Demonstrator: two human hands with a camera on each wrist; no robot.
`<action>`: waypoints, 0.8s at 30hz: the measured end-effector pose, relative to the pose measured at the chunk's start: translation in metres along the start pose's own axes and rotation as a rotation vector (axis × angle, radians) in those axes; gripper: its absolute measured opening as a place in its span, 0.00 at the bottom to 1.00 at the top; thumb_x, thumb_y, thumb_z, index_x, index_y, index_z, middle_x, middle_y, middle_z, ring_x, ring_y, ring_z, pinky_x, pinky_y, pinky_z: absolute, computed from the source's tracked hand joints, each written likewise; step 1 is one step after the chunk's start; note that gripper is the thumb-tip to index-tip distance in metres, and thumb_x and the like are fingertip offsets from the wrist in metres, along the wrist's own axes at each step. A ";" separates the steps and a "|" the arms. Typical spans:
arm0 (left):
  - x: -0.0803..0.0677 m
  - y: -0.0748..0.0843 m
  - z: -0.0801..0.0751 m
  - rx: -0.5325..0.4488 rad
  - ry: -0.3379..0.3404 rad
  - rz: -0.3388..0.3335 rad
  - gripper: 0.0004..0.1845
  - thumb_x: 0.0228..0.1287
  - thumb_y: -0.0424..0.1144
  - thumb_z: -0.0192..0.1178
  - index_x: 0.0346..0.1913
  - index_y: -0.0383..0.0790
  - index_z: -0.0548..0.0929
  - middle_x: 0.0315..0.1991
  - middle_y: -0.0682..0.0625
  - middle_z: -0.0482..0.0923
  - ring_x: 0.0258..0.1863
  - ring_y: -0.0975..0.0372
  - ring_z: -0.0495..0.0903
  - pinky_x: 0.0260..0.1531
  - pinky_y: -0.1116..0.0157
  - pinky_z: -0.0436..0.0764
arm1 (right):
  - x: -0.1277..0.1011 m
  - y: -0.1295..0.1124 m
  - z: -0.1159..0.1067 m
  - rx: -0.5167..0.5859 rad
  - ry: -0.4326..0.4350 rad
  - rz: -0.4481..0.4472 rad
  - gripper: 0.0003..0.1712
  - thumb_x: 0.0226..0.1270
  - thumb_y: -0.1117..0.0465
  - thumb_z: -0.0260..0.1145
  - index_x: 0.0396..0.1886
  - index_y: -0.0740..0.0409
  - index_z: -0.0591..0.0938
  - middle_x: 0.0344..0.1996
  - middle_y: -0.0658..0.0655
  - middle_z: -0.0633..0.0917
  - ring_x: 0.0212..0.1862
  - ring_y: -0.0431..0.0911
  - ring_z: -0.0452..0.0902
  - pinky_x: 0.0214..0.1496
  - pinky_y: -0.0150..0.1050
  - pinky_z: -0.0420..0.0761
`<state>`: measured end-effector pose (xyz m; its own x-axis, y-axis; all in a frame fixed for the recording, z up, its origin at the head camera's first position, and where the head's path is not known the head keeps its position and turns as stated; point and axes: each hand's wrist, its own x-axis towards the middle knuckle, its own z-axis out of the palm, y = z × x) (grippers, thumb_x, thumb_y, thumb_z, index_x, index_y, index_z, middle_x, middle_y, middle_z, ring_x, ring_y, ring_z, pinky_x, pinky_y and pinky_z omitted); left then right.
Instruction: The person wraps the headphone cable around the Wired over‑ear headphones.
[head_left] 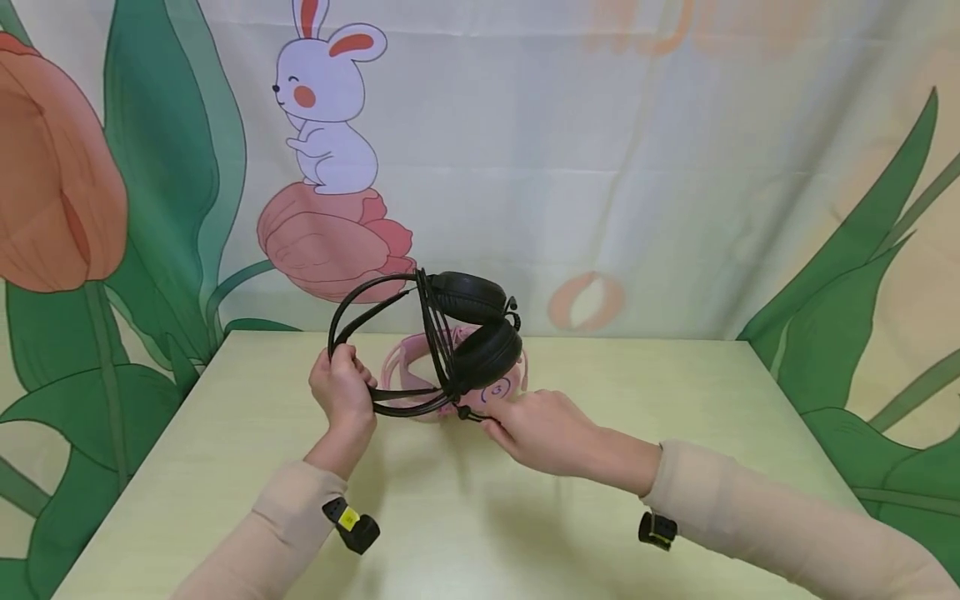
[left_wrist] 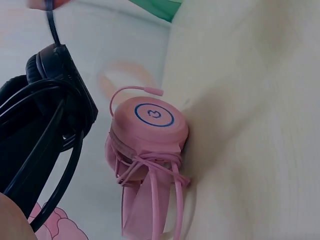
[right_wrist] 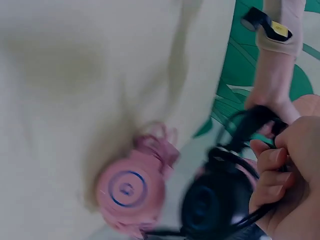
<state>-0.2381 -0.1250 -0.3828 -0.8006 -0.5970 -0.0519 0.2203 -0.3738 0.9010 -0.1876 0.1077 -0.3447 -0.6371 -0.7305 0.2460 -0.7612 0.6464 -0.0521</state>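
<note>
Black over-ear headphones point(head_left: 487, 354), with their cable point(head_left: 437, 333) wound around the band near the ear cups, are held up above the table. My left hand point(head_left: 345, 387) grips them by the headband, at the left. With my right hand point(head_left: 547, 433) I pinch a thin black strand of the cable by the lower ear cup; its fingers are curled in the right wrist view. Behind and below stands a pink headset point(left_wrist: 150, 120) with a round logo and a thin microphone boom, its own cable wrapped around it. The black headphones partly hide it in the head view.
The pale table point(head_left: 247, 467) reaches back to a printed cloth backdrop point(head_left: 510, 167) with a rabbit and tulips. A small black camera is strapped to each sleeve.
</note>
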 end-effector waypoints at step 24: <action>-0.027 -0.014 0.000 0.164 -0.265 -0.123 0.07 0.56 0.33 0.46 0.23 0.40 0.63 0.10 0.56 0.59 0.09 0.68 0.59 0.10 0.73 0.61 | 0.018 0.029 -0.024 -0.497 0.261 -0.652 0.10 0.60 0.51 0.61 0.24 0.50 0.76 0.25 0.46 0.77 0.31 0.43 0.69 0.33 0.31 0.70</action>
<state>-0.2197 -0.1037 -0.3940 -0.9375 -0.3409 -0.0697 0.0381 -0.2997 0.9533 -0.2188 0.1185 -0.3185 0.0039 -0.9547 0.2975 -0.7856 0.1811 0.5916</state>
